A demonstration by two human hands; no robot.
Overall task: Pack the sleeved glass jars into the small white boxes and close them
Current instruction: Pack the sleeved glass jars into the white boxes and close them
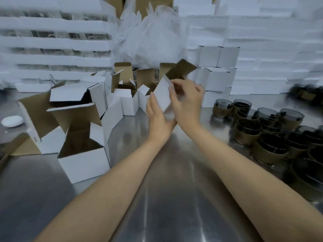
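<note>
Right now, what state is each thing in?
Small white cardboard box in hands: tilted, lifted, lid flap open.
Left hand: straight fingers support that box.
Right hand: pinches its top edge.
Near white box on the left: open, empty.
Stacked white boxes behind: closed.
Brown-sleeved dark glass jars: upright, unboxed.

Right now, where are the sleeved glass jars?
In the head view the sleeved glass jars stand clustered on the steel table at the right, in front of the stacked closed white boxes.

The held box [162, 97] is white, its flap plain brown inside, like the open boxes [83, 163] at 8 o'clock. At 3 o'clock, jars [248, 131] are smoky grey glass, tan-sleeved. The worktop [174, 198] is streaky silver-grey.
</note>
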